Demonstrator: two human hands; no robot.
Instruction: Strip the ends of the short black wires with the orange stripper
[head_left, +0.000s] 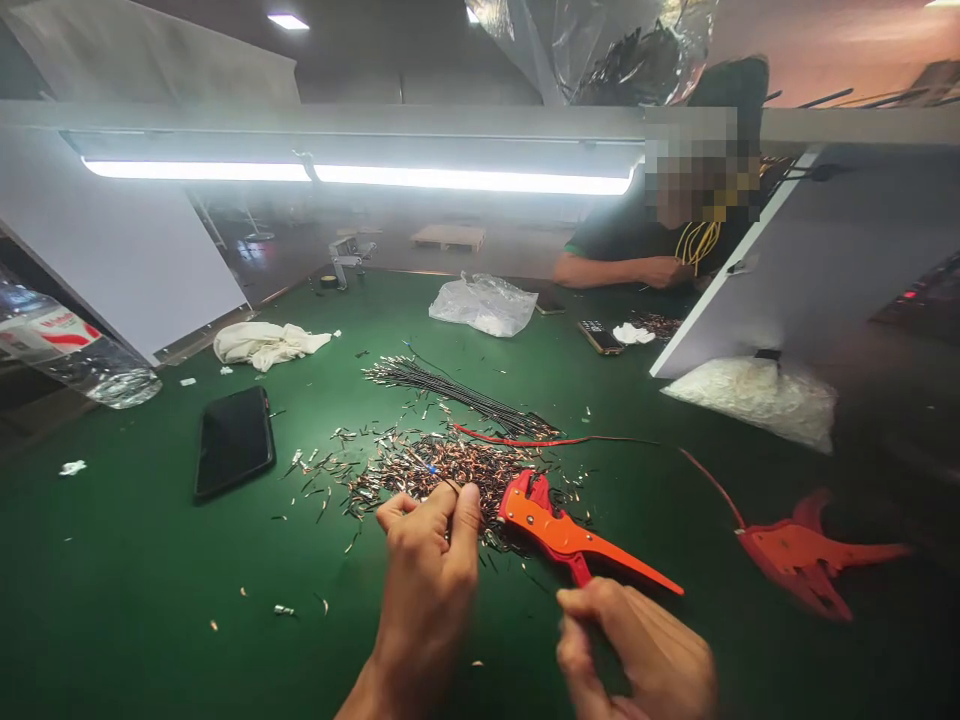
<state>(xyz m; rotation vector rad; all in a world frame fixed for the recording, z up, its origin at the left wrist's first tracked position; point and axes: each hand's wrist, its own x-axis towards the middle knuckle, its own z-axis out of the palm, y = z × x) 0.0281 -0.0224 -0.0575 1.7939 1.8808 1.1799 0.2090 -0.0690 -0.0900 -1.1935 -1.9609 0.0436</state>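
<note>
My left hand (pixel 427 560) is closed in a pinch at the near edge of a pile of stripped wire bits (pixel 442 465), holding something too small to name. My right hand (pixel 637 650) is closed around the lower handle of an orange wire stripper (pixel 559 530), whose jaws point at the pile. A bundle of thin black wires (pixel 457 390) lies beyond the pile, with a red wire (pixel 525 440) across its near end. All of it rests on a green table (pixel 135 580).
A black phone (pixel 234 440) lies left of the pile. A second orange stripper (pixel 806 555) sits at right near a bag of white parts (pixel 757 395). A white cloth (pixel 266 343) and plastic bag (pixel 484 303) lie farther back. Another person (pixel 667 240) works across the table.
</note>
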